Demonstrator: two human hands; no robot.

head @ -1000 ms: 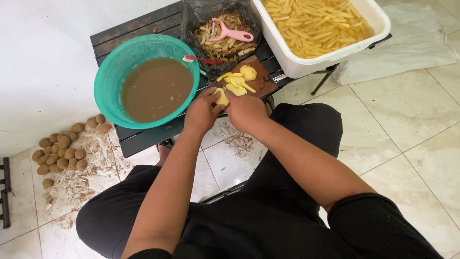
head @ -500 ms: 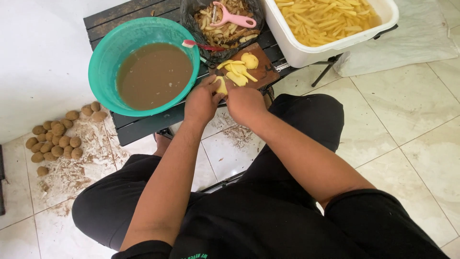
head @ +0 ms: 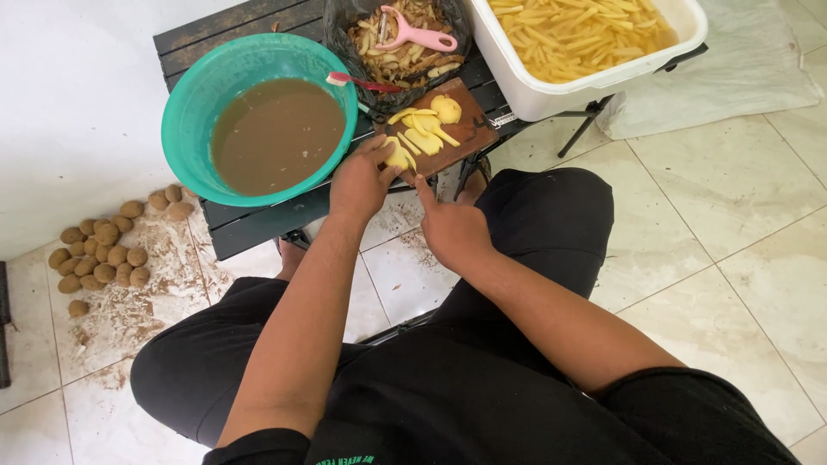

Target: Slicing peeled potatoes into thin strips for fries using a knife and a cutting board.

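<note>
My left hand (head: 360, 182) still pinches the yellow peeled potato piece (head: 397, 157) on the small wooden cutting board (head: 469, 125), while my right hand (head: 450, 231) has drawn back, fingers half curled, holding nothing I can see.

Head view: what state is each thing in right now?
Teal plastic basin: holds murky brown water.
White rectangular tub: full of cut yellow potato sticks.
Black bag: open, holding peelings and a pink peeler.
Brown wooden cutting board: carries potato slices.
Left hand: holds a peeled potato piece.
Right hand: forefinger extended; grip unclear.
</note>
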